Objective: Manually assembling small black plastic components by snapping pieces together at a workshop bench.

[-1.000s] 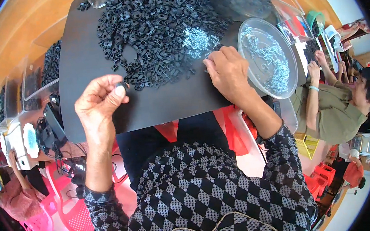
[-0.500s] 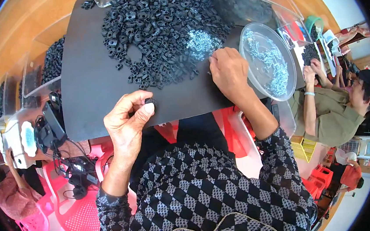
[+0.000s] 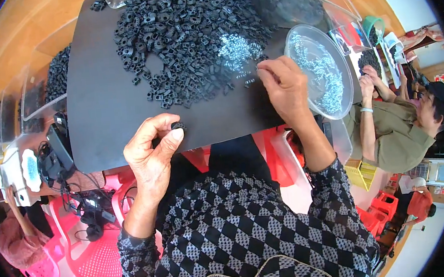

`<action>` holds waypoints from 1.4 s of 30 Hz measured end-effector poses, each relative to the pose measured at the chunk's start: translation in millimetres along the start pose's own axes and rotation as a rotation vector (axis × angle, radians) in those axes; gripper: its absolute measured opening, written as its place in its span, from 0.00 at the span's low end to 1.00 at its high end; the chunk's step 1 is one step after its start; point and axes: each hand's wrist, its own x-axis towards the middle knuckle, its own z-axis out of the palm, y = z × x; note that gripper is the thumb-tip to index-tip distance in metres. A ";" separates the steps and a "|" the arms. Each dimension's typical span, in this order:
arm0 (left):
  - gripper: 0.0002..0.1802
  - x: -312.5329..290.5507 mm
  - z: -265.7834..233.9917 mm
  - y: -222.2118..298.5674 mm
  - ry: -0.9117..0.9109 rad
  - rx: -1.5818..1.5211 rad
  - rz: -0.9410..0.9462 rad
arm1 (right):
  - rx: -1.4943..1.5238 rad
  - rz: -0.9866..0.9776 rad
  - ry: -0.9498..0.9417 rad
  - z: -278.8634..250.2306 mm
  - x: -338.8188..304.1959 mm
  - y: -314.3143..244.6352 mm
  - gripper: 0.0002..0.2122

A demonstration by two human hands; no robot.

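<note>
My left hand point(image 3: 149, 150) pinches a small black plastic part point(image 3: 178, 126) between thumb and fingertips, just above the near part of the table. At the right edge of a heap of silvery metal springs point(image 3: 236, 51), my right hand point(image 3: 287, 88) has thumb and forefinger pressed together. Whatever those fingertips hold is too small to make out. A few loose springs point(image 3: 243, 75) lie on the tabletop beside them. Beyond both hands spreads a large heap of black plastic parts point(image 3: 182, 42), of the same colour as the held one.
A round clear tray point(image 3: 351, 74) with more springs stands right of my right hand. Clear bins point(image 3: 53, 106) of black parts flank the dark table point(image 3: 97, 96). A co-worker point(image 3: 398, 133) handles black parts at right. Pink chairs point(image 3: 95, 260) and cables stand at left.
My right hand has drawn slightly right and back from the spring heap, uncovering a few loose springs. My left hand keeps its pinch on the black part. The whole view has shifted slightly.
</note>
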 end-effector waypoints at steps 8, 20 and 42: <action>0.11 0.5 1.7 -0.7 0.001 0.052 0.059 | -0.039 -0.097 -0.113 -5.1 -8.6 -6.3 0.09; 0.13 4.3 10.3 -1.4 -0.059 -0.302 -0.047 | -0.065 -0.116 -0.158 4.0 -2.6 -5.7 0.05; 0.11 5.3 10.1 -3.6 -0.048 -0.275 -0.078 | 0.138 0.075 -0.269 -13.9 -20.3 -18.1 0.03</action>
